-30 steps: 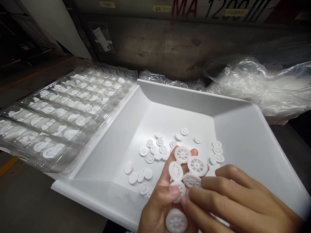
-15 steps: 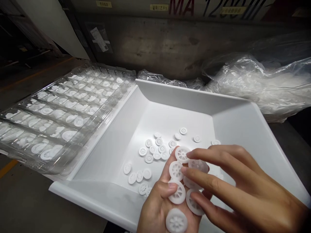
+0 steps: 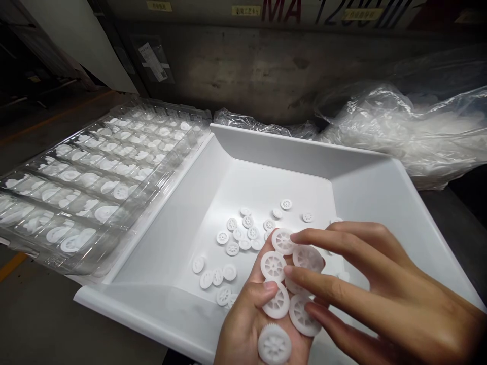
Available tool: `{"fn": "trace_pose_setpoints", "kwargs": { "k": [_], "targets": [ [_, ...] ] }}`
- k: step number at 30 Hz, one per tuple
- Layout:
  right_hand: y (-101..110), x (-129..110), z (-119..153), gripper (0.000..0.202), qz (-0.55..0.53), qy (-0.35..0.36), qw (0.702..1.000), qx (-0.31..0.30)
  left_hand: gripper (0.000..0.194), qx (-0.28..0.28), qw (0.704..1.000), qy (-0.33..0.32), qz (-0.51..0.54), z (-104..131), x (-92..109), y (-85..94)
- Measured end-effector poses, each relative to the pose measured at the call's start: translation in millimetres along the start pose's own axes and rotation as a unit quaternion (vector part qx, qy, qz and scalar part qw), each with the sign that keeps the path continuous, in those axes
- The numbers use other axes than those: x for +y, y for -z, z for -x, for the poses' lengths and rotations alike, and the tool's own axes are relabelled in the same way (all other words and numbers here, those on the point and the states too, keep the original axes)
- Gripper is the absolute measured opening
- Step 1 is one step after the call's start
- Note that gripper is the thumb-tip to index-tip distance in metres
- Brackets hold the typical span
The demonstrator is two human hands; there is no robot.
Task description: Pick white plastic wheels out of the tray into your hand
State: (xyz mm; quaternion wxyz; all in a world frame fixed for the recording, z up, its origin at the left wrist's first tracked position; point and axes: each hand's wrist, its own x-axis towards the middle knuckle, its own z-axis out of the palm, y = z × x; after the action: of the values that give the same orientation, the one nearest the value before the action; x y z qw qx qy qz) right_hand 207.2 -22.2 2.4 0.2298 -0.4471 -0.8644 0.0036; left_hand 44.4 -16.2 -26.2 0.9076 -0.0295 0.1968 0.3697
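Observation:
My left hand (image 3: 243, 317) is palm up and cupped around several white plastic gears (image 3: 274, 343), its thumb pressing on the edge of one spoked gear (image 3: 277, 300). Over them my right hand (image 3: 365, 289) reaches in from the right, fingers spread, with the fingertips touching or just above the gears in the palm. Its grip is on nothing that I can see. Below both hands a white bin (image 3: 281, 180) holds more small spoked gears (image 3: 247, 221) scattered on its floor. Part of the bin's right side is hidden behind my right hand.
To the left lies a clear plastic compartment tray (image 3: 140, 223) filled with white parts. A crumpled clear plastic bag (image 3: 426, 132) with pale contents sits at the back right. Behind the bin stands a dark machine panel (image 3: 243, 66) with yellow labels.
The gear under my right fingertips at the left edge of the palm has shifted slightly left and turned. The right fingers have barely moved; the whole view has drifted a little.

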Motion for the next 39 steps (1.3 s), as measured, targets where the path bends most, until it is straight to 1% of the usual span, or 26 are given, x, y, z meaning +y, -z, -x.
{"fn": "trace_pose_setpoints", "kwargs": {
  "k": [4, 8, 14, 20, 26, 31, 35, 39],
  "targets": [
    [8.7, 4.2, -1.7, 0.031, -0.003, 0.023, 0.999, -0.039, 0.061, 0.015, 1.0, -0.003, -0.008, 0.4, -0.6, -2.2],
    [11.5, 6.3, -0.2, 0.036, -0.002, 0.032, 0.997, -0.072, 0.061, 0.024, 1.0, -0.009, -0.004, -0.1, -1.2, -4.9],
    [9.9, 6.1, 0.2, 0.038, 0.01, 0.029, 0.995, -0.092, 0.057, 0.028, 0.999, -0.005, 0.041, -1.9, -1.7, -5.7],
    [10.4, 4.7, 0.1, 0.042, 0.006, 0.027, 0.996, -0.09, 0.058, 0.021, 0.998, -0.003, 0.057, -2.0, -1.2, -6.3],
    [13.3, 5.8, 2.1, 0.039, 0.002, 0.024, 0.992, -0.121, 0.061, 0.042, 0.996, -0.017, 0.073, -2.1, -1.3, -10.6],
    [11.7, 7.5, 3.4, 0.029, -0.004, 0.021, 0.994, -0.106, 0.064, 0.049, 0.994, -0.025, 0.097, -2.7, -2.3, -13.3],
    [8.7, 8.3, 1.1, 0.022, -0.002, 0.013, 0.995, -0.102, 0.066, 0.055, 0.992, -0.017, 0.116, -1.5, -1.9, -13.4],
    [7.1, 6.7, -0.5, 0.018, -0.007, 0.035, 0.997, -0.075, 0.06, 0.062, 0.991, -0.012, 0.12, -0.7, -1.2, -13.9]
  ]
}}
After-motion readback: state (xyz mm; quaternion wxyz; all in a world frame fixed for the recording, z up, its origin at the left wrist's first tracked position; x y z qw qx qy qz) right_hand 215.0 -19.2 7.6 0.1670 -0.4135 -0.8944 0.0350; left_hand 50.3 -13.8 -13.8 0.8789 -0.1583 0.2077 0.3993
